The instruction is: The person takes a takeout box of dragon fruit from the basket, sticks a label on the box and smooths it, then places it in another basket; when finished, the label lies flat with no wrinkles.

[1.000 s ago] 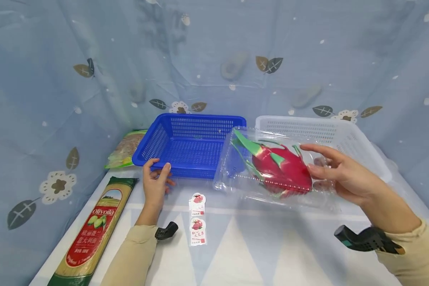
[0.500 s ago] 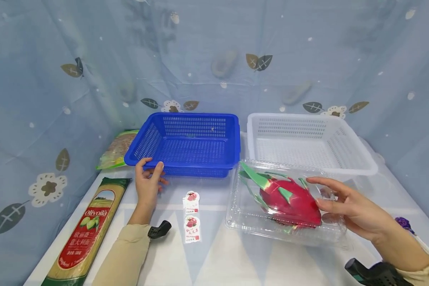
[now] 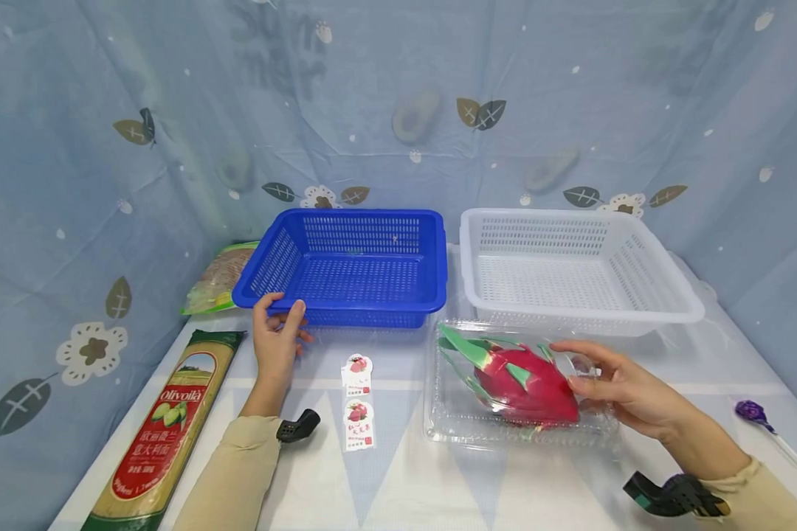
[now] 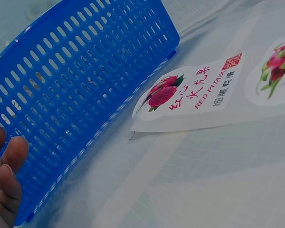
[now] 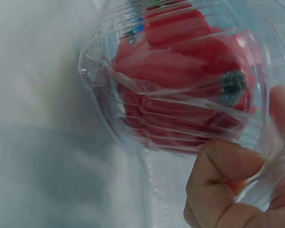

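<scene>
A clear plastic clamshell box (image 3: 461, 413) lies at the front right of the table, just before the white basket, with a red dragon fruit (image 3: 534, 383) with green scales inside. My right hand (image 3: 637, 398) grips the box's right end, thumb and fingers on its wall; in the right wrist view the thumb (image 5: 228, 164) lies against the plastic. My left hand (image 3: 279, 346) is at the front left corner of a blue basket (image 3: 365, 318), its fingers loosely bent. Its fingertips (image 4: 16, 149) are right at the perforated side wall in the left wrist view.
Behind the box stands a white basket (image 3: 591, 316). Two pitaya stickers (image 3: 359, 424) lie in front of the blue basket. At left are a spaghetti pack (image 3: 166, 435) and a green-edged bag (image 3: 222, 276). A purple-wrapped lollipop (image 3: 757, 414) lies far right; curtains surround the table.
My right hand has brought the boxed dragon fruit down from in front of the white basket onto the table, shifting it slightly left at the end. The left hand has stayed beside the blue basket.
</scene>
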A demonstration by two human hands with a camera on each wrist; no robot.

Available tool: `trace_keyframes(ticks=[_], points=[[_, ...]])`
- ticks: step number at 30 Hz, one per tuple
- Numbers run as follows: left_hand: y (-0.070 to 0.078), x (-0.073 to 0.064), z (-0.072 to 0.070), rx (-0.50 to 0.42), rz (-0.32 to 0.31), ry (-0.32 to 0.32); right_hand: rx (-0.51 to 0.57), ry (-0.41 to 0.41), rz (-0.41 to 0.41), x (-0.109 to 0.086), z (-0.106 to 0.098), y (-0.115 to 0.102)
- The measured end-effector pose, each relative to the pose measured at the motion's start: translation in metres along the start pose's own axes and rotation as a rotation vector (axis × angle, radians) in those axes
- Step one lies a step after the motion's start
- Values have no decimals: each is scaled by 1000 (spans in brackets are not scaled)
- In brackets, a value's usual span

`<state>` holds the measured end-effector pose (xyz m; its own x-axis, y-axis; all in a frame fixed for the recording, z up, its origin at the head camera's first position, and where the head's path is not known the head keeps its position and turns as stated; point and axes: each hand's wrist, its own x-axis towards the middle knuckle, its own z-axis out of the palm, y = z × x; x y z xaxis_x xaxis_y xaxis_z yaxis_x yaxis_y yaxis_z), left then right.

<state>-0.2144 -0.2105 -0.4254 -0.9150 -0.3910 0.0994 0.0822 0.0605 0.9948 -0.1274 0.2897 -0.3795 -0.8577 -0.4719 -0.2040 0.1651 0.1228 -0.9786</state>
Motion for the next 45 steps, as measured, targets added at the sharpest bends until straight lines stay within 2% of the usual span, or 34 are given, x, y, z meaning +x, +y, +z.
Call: trace_keyframes(ticks=[8,14,16,20,23,27,31,35,38,41,43,45], points=[[0,-3,4,-5,-22,13,-16,-23,6,6,0,3],[25,-18,6,-2,-2,4,5,-55,-12,12,2,3],[28,-20,5,1,6,4,-4,-53,-2,13,2,3],[18,-14,4,-4,11,6,-46,-72,-4,12,1,2],[7,-8,4,-48,10,6,-80,-92,-24,10,0,2],[1,-5,6,-108,25,10,-116,-107,-56,8,1,1],[1,-9,6,-110,40,2,-194,-82,-34,5,2,-2],[0,-19,1,-87,63,-6,-275,-56,8,2,1,-4],[-3,-30,-3,-44,130,-16,-306,-64,11,-2,-1,-6],[-4,-40,-7,70,194,-47,-349,-75,2,-7,-3,-10],[-2,-47,-9,175,178,-87,-395,-76,-3,-10,-4,-13],[0,-54,-13,294,119,-150,-452,-70,-7,-12,-5,-16]])
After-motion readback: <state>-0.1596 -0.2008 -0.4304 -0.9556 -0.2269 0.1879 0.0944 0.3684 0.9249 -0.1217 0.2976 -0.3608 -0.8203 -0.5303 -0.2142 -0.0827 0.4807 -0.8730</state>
